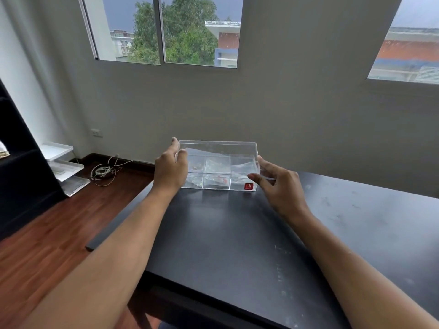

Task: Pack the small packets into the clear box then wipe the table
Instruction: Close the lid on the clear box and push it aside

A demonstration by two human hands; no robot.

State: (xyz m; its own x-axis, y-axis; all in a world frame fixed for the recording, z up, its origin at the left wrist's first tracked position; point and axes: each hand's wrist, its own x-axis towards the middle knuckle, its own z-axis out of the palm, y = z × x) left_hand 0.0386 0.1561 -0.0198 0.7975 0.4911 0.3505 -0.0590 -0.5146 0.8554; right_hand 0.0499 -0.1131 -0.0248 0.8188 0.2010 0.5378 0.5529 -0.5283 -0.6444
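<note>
My left hand (169,170) and right hand (281,186) hold the lid (217,148) over the box (217,180) in the middle of the frame, at the far edge of the table (237,233). Left fingers curl round the lid's left end; right thumb and fingers pinch its right corner. The packets (219,180) lie inside the box's compartments, blurred through the clear plastic.

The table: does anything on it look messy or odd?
Yes. The black table carries pale smudges and streaks on its right side, so it looks unwiped. The clear box sits level between both hands, nothing spilled.
</note>
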